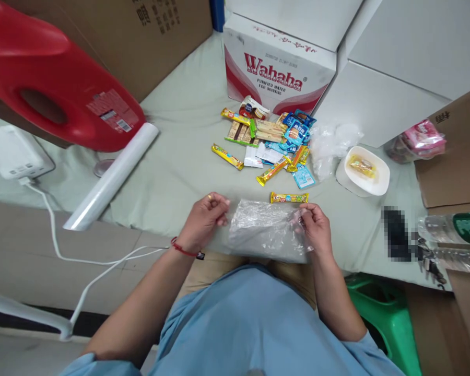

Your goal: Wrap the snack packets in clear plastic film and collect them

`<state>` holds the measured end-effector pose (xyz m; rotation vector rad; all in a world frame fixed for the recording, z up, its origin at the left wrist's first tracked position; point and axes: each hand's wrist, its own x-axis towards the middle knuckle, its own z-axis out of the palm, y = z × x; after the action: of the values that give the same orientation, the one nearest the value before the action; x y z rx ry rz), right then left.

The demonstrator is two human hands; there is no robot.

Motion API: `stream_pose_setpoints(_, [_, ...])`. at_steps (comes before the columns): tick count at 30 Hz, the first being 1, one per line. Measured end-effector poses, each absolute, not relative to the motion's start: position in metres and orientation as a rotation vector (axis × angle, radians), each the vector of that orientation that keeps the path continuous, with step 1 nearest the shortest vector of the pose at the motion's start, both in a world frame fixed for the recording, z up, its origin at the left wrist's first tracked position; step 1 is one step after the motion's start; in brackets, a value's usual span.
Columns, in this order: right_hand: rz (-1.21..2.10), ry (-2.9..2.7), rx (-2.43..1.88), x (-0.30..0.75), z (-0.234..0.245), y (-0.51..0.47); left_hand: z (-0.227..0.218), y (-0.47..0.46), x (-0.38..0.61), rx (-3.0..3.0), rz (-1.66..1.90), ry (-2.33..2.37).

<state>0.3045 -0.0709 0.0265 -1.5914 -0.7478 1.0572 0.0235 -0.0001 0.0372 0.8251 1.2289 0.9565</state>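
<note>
A crinkled sheet of clear plastic film [258,227] lies at the table's front edge between my hands. My right hand [315,224] pinches its right corner, where the film bunches at the fingertips. At the opposite edge, my left hand [209,216] is closed with thumb and fingers together; the transparent edge there is hard to make out. Just beyond the film lies a yellow-wrapped snack stick [289,198]. Farther back is a pile of packaged snacks, with wafer packs [268,130], blue sachets [296,132] and another yellow snack stick [227,156] beside it.
A roll of plastic film [113,177] lies at left by a red jug [74,89] and a white power bank [18,151]. Behind stands a Wahaha carton [278,73]. To the right are crumpled plastic [332,143], a white bowl [379,175], keys [431,266] and bottles [438,230].
</note>
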Motion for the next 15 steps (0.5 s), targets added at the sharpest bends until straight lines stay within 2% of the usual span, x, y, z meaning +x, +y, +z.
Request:
stream_pose_setpoints(3, [1.031,-0.762,-1.662,0.305,0.023,-0.07,0.044,-0.002,0.006,1.041,1.181,1.618])
stream_pose_setpoints(5, [1.051,-0.774,-1.658,0.302,0.026,-0.071,0.054,-0.018,0.007,1.298,1.33,1.703])
stream_pose_setpoints(10, [1.048,-0.813,-1.602,0.285,0.047,-0.07,0.052,-0.077,0.061,2.169,1.277,1.087])
stream_pose_setpoints(15, [1.048,-0.799,-1.56,0.285,0.067,-0.067,0.012,-0.085,0.095,2.467,1.199,1.13])
